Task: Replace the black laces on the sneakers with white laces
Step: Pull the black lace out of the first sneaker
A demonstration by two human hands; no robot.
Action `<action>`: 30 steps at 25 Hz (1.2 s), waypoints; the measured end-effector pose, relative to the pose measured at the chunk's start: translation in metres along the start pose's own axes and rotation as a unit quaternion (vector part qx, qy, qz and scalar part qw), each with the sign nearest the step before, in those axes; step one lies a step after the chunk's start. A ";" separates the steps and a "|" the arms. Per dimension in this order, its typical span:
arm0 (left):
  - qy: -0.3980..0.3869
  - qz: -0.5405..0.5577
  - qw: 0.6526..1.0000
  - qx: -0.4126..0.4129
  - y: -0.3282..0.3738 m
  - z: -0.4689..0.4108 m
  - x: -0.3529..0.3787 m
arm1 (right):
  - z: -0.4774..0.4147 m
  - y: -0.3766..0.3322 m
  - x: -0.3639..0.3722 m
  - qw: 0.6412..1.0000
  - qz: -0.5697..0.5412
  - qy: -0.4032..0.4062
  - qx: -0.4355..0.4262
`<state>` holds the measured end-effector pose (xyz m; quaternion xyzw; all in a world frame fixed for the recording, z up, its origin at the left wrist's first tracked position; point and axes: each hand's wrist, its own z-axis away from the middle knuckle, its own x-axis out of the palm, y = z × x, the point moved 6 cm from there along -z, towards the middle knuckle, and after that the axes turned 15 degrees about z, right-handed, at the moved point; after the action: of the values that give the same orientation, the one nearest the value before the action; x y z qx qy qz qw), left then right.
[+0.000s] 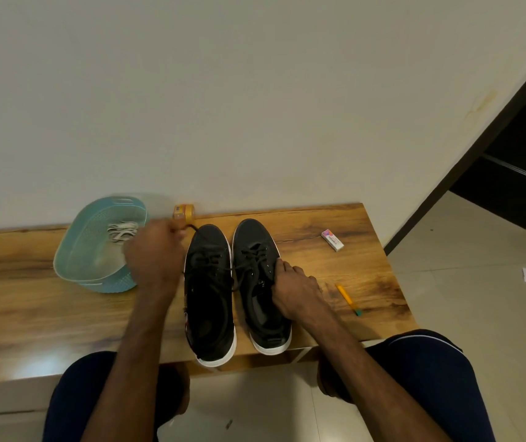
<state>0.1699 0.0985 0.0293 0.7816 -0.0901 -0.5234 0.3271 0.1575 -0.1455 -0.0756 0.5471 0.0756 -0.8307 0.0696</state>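
Step in hand: black laces being taken out, white ones not yet touched.

- Black lace [198,232] end is pinched in the fingertips of the left hand [156,253], held just beyond the toe of the left sneaker [210,301], on its far-left side. The lace looks to be drawn taut toward the eyelets, probably to pull it free. The hand is motion-blurred, so the exact finger layout cannot be told.
- Right sneaker [255,250] is set touching-close on the right of the left sneaker. It is gripped at the outer side by the right hand [296,285], thumb on the upper and fingers curled over the edge, likely as a brace so the pair is not dragged.
- White laces [122,231] are kept in the blue basket [76,250], left of the left sneaker, within reach for rethreading.
- Both sneakers are parked at the near table [319,224] edge, heels toward the person.
- Pen [346,295] and small box [332,240] lie well right of the left sneaker, not in use.

Risk: knot or crossed loops between the sneakers may snag.
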 end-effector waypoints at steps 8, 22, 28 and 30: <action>-0.220 -0.021 0.975 0.036 0.008 0.024 0.032 | -0.004 -0.005 -0.031 0.987 -0.120 0.081 -0.067; -0.422 0.023 0.899 0.112 0.027 0.057 0.097 | -0.014 -0.012 -0.032 0.977 -0.166 0.119 -0.051; -0.429 0.009 0.897 0.101 0.027 0.060 0.104 | -0.005 0.003 -0.027 0.765 -0.640 -0.056 0.038; -0.431 0.008 0.896 0.105 0.028 0.061 0.104 | -0.006 0.011 -0.031 0.810 -0.585 -0.004 0.053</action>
<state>0.1675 0.0015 -0.0470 0.5086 -0.2826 -0.7940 0.1765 0.1772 -0.1544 -0.0498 0.3990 0.3369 -0.7194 -0.4580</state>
